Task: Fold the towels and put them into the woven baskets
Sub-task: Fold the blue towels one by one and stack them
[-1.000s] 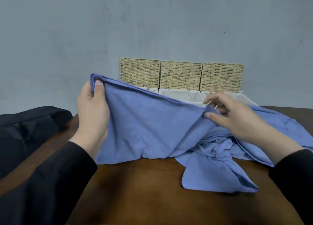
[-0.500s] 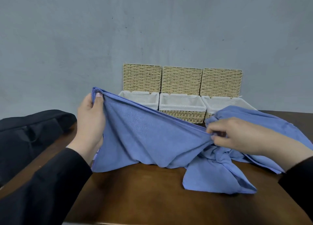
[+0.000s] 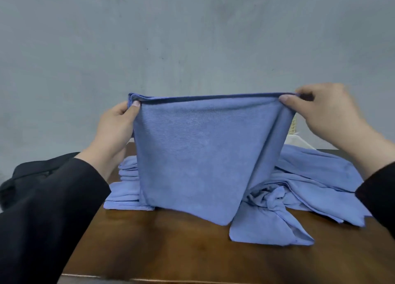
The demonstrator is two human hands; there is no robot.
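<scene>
Both hands (image 3: pixel 115 125) (image 3: pixel 324 112) pinch a soft blue towel (image 3: pixel 196 155) taut.

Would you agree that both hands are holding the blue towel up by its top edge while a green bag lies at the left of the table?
Not quite: the head view shows the bag is black. Both the left hand and right hand do hold the blue towel by its top edge.

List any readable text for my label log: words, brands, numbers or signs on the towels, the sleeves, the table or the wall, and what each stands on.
None: no word, label, brand, number or sign can be read in this view.
The held towel, pinched at its top edge by the left hand and the right hand, shows plain blue cloth.
The towel pile, the table and the wall carry no print.
</scene>
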